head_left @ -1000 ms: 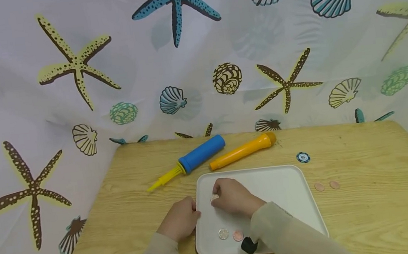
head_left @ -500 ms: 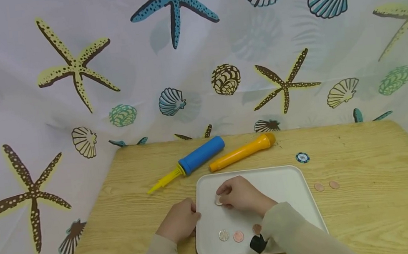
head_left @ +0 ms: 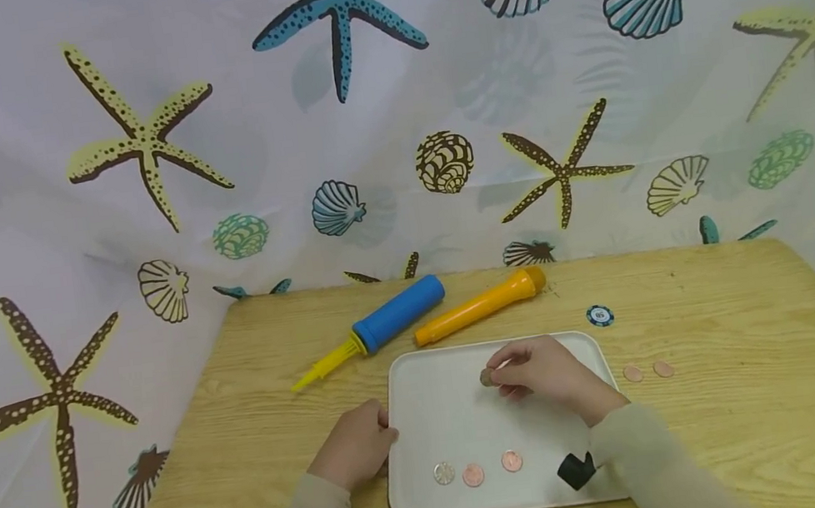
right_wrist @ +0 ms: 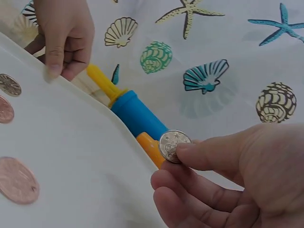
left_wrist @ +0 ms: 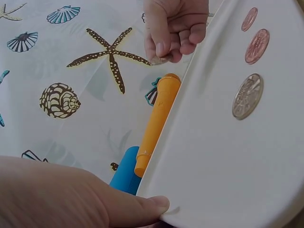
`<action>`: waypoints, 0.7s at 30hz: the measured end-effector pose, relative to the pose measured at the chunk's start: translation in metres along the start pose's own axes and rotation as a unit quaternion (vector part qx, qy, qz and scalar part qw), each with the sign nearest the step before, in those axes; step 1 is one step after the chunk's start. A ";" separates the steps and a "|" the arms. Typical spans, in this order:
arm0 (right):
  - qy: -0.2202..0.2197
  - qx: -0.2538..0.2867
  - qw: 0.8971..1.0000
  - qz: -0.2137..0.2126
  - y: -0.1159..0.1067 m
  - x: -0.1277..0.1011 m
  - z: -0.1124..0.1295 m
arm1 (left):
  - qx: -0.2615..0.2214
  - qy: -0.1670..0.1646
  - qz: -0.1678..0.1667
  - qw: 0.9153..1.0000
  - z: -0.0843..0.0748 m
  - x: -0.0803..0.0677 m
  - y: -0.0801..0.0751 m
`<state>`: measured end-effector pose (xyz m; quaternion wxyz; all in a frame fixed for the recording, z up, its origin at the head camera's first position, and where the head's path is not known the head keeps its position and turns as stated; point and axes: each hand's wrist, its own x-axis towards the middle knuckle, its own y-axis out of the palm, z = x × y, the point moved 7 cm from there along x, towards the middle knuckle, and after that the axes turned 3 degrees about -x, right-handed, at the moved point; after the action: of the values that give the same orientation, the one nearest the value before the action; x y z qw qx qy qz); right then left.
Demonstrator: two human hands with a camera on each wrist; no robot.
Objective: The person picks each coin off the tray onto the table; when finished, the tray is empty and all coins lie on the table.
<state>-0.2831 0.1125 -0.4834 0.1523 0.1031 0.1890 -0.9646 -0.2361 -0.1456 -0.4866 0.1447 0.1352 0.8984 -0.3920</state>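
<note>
Above the far right part of the white tray (head_left: 426,419), my right hand (head_left: 545,371) pinches a silver coin (right_wrist: 172,145) between thumb and fingers. My left hand (head_left: 354,446) grips the tray's left rim, with its thumb (left_wrist: 159,204) over the edge. Along the tray's near side lie a silver coin (head_left: 443,474) and two copper-coloured coins, one copper coin (head_left: 473,474) in the middle and another copper coin (head_left: 512,461) to its right. In the right wrist view the held coin's face is turned to the camera.
Behind the tray lie a blue and yellow hand pump (head_left: 399,313) and an orange toy microphone (head_left: 482,308). On the wooden table (head_left: 738,434) to the right are a blue and white poker chip (head_left: 600,316) and two copper-coloured coins (head_left: 633,373). A patterned cloth (head_left: 377,123) hangs behind.
My right hand has moved rightward from the tray's left side, lifting the silver coin. The rightmost copper coin on the tray has come into view. My left hand keeps its hold.
</note>
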 end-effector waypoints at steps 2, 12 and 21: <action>0.004 0.001 1.000 -0.015 -0.015 -0.005 -0.002 | -0.001 0.004 -0.002 1.000 0.000 0.001 0.000; 0.013 -0.008 0.998 -0.054 -0.076 -0.031 -0.023 | -0.002 -0.002 0.004 1.000 0.002 -0.004 0.002; 0.035 -0.029 0.995 -0.085 -0.145 -0.056 -0.045 | -0.010 0.003 0.001 1.000 -0.002 -0.002 0.002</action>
<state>-0.2729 0.2723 -0.4616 0.0659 0.1155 0.2303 -0.9640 -0.2343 -0.1431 -0.4858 0.1434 0.1355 0.9028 -0.3822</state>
